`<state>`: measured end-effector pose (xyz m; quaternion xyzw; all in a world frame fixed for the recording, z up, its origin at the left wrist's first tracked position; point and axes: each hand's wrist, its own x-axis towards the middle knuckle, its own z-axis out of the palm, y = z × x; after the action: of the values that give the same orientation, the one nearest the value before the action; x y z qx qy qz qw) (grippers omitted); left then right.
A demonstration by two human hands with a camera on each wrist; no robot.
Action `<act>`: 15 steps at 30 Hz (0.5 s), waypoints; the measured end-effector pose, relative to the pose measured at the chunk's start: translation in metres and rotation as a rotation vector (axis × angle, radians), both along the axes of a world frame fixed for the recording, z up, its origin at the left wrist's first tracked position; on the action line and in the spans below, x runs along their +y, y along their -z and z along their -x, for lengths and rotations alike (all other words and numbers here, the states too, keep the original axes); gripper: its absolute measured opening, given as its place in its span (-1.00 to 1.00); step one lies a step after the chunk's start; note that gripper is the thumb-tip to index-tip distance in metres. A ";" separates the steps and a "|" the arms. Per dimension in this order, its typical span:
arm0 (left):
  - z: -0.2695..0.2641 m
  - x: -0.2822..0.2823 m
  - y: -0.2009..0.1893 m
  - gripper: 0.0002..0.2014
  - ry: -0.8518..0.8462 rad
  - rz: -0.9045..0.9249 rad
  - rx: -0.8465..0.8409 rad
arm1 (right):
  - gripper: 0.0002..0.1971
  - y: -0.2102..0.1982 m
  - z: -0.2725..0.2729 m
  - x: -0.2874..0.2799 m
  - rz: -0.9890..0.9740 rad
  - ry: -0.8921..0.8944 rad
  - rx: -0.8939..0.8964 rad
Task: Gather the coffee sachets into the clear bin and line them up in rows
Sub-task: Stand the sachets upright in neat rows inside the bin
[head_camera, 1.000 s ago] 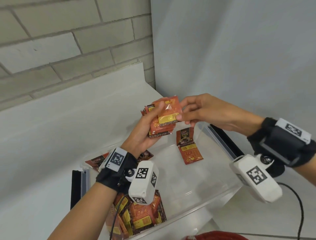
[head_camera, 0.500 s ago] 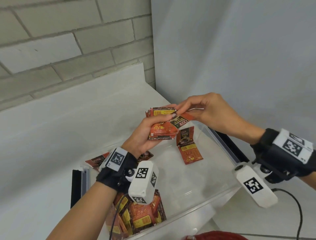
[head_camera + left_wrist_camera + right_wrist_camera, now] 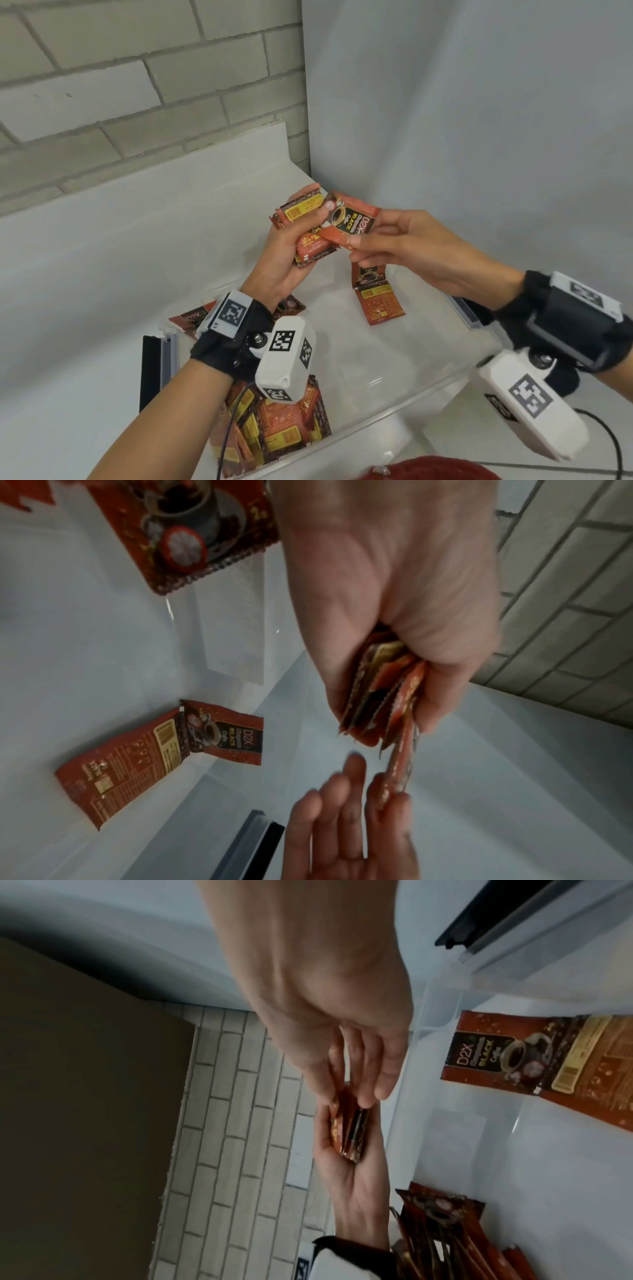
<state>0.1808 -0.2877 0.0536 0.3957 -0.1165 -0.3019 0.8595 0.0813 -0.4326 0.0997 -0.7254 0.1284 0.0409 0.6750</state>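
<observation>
White tabletop set in a wall corner; we work over the clear bin, which takes up most of the tabletop's near right part. Bin floor mostly bare in the middle, so we have open room there to lay rows; black-edged bin rims at left and right sides limit sideways reach. Near-left corner of the bin holds a standing pack of sachets, already roughly lined up, which we judge to be the first row begun. Still loose: a sachet pair lying flat by the bin's far wall, another loose sachet at the far-left corner under our left wrist; whether that one lies inside the bin we cannot tell. Left hand, grip curled round a hand stack of several sachets, held edge-on above the bin's far side. Right hand, grip pinching a single sachet between thumb and fingertips, face up, touching the top of the hand stack. We judge the task part done: collecting in progress, most rows still to set down.
</observation>
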 end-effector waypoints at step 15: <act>-0.003 0.004 -0.004 -0.93 -0.099 -0.030 0.076 | -0.82 0.027 0.039 -0.010 1.646 -0.891 -0.005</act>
<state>0.1842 -0.2833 0.0580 0.4021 -0.0595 -0.2757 0.8710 0.0426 -0.4424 0.0725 -0.9575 -0.1743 0.1905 -0.1288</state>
